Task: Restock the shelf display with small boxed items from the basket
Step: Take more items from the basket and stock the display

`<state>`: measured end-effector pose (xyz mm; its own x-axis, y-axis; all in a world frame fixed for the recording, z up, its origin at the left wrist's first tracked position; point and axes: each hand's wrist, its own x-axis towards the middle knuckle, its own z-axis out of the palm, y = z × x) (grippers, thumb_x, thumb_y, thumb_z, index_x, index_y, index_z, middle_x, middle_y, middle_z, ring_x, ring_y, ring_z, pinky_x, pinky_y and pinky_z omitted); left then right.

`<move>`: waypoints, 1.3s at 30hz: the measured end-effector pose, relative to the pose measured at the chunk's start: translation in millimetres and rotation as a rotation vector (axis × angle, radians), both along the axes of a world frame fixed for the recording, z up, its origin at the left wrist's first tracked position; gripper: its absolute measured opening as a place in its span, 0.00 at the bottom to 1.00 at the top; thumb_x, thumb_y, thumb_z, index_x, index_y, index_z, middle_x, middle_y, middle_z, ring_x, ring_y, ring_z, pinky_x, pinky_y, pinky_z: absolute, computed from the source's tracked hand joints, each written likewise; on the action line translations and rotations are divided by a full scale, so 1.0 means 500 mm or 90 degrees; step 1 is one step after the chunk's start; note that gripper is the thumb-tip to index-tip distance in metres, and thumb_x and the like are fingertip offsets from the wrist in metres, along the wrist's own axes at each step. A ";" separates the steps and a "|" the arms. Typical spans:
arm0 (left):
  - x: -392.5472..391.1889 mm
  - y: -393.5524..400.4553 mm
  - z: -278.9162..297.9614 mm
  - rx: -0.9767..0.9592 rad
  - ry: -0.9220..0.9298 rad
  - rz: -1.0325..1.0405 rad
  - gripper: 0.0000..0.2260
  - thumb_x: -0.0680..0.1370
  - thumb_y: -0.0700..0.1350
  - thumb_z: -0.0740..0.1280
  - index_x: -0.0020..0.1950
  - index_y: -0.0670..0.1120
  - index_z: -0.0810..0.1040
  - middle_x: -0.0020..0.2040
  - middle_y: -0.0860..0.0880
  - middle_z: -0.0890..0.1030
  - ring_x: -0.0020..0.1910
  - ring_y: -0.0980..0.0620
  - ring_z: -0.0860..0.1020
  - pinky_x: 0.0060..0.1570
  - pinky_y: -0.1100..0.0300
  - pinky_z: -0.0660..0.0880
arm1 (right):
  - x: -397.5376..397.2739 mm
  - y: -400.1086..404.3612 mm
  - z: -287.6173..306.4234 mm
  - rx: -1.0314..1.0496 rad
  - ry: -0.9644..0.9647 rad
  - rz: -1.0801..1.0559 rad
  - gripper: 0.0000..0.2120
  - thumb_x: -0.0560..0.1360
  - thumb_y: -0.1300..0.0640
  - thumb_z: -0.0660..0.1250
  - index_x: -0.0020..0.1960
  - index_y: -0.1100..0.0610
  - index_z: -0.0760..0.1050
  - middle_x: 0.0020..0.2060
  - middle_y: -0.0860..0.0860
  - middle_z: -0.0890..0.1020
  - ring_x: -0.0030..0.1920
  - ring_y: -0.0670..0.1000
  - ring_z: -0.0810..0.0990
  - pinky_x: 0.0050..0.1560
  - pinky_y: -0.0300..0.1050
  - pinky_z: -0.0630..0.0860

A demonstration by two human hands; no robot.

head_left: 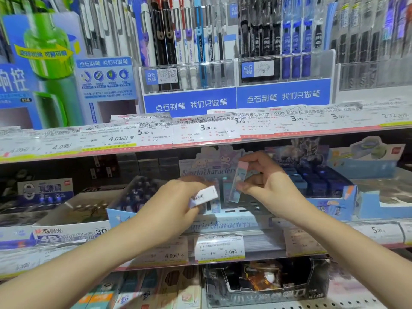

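My left hand (176,204) grips a small white box with a barcode (204,196), tilted, just left of the display's middle. My right hand (267,181) pinches a slim pink and blue box (238,181) upright between thumb and fingers. Both boxes hover over the pale blue cartoon-character display box (223,224) on the middle shelf. A few small boxes stand in the display's slots below the hands. The basket is out of sight.
Open display cartons sit left (73,212) and right (330,197) of the cartoon display. Above, a shelf edge with price tags (205,130) carries racks of pens (189,52). A lower shelf holds a dark carton (267,282).
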<state>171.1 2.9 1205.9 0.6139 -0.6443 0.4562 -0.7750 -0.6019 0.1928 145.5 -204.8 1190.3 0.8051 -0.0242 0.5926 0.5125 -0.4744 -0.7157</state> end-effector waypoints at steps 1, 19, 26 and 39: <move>0.001 0.000 -0.001 0.027 -0.014 0.016 0.11 0.74 0.36 0.62 0.49 0.49 0.79 0.38 0.49 0.79 0.36 0.53 0.74 0.37 0.57 0.70 | 0.005 0.000 -0.002 -0.017 -0.010 -0.008 0.20 0.71 0.66 0.69 0.49 0.43 0.66 0.44 0.47 0.75 0.31 0.43 0.76 0.43 0.35 0.73; 0.028 0.000 -0.007 0.099 -0.047 0.027 0.11 0.73 0.37 0.61 0.52 0.43 0.79 0.38 0.45 0.81 0.29 0.56 0.70 0.29 0.63 0.61 | 0.036 0.004 -0.030 -0.046 -0.039 0.025 0.23 0.69 0.67 0.70 0.46 0.39 0.70 0.38 0.46 0.72 0.34 0.44 0.75 0.41 0.28 0.72; 0.034 0.004 -0.009 0.104 -0.041 0.017 0.12 0.73 0.37 0.60 0.53 0.44 0.78 0.37 0.45 0.80 0.29 0.55 0.69 0.31 0.61 0.64 | 0.035 0.007 -0.029 -0.013 -0.026 0.052 0.21 0.70 0.69 0.69 0.47 0.43 0.72 0.38 0.48 0.72 0.34 0.47 0.75 0.40 0.27 0.72; 0.026 0.004 0.000 0.107 -0.029 0.002 0.13 0.74 0.36 0.61 0.54 0.47 0.79 0.35 0.48 0.79 0.27 0.58 0.70 0.29 0.67 0.65 | 0.033 -0.005 -0.048 -0.185 -0.102 -0.042 0.19 0.68 0.67 0.55 0.49 0.58 0.81 0.47 0.51 0.77 0.51 0.43 0.74 0.52 0.28 0.68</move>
<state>184.1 4.9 1205.8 0.5969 -0.7118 0.3702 -0.7786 -0.6252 0.0535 162.1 -207.0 1166.5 0.7031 0.1149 0.7018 0.5692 -0.6824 -0.4586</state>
